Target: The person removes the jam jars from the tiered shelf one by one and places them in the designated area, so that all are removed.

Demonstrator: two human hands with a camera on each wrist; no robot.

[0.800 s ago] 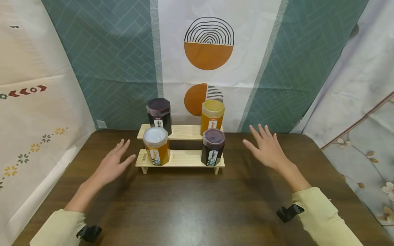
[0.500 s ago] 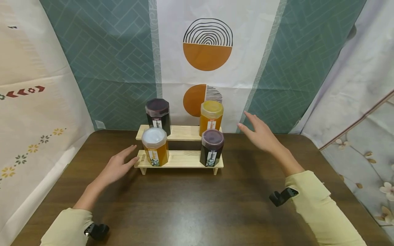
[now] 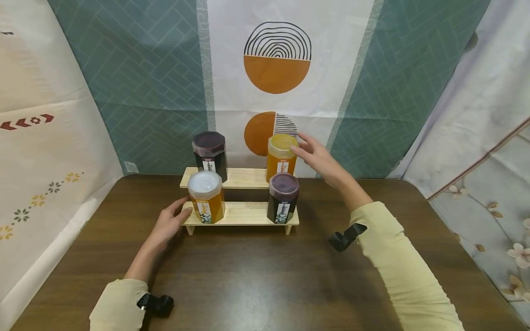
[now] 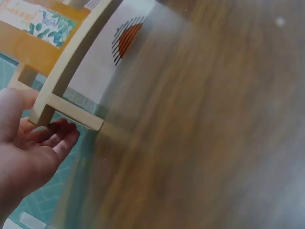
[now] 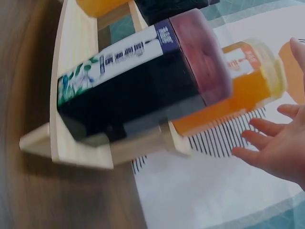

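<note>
A two-tier wooden rack (image 3: 246, 212) carries several faceted jars. On the lower tier stand an amber jar with a white lid (image 3: 205, 197) at left and a dark purple jar (image 3: 283, 198) at right. Behind them are another dark jar (image 3: 210, 154) and an orange jar with a yellowish lid (image 3: 282, 158). My left hand (image 3: 169, 223) holds the left end of the lower tier, thumb above and fingers (image 4: 59, 138) beneath. My right hand (image 3: 316, 156) is spread beside the orange jar's lid; the right wrist view shows its fingers (image 5: 259, 138) apart from that jar (image 5: 228, 90).
A brown wooden table (image 3: 248, 276) lies under the rack. Close behind stands a green and white patterned cloth (image 3: 165, 82), with pale printed cloths at the left and right sides. Each wrist bears a small black camera (image 3: 347, 236).
My left hand has moved right and in to the rack's lower left end. The right hand has come left to the orange jar's lid. The jars and rack keep their places.
</note>
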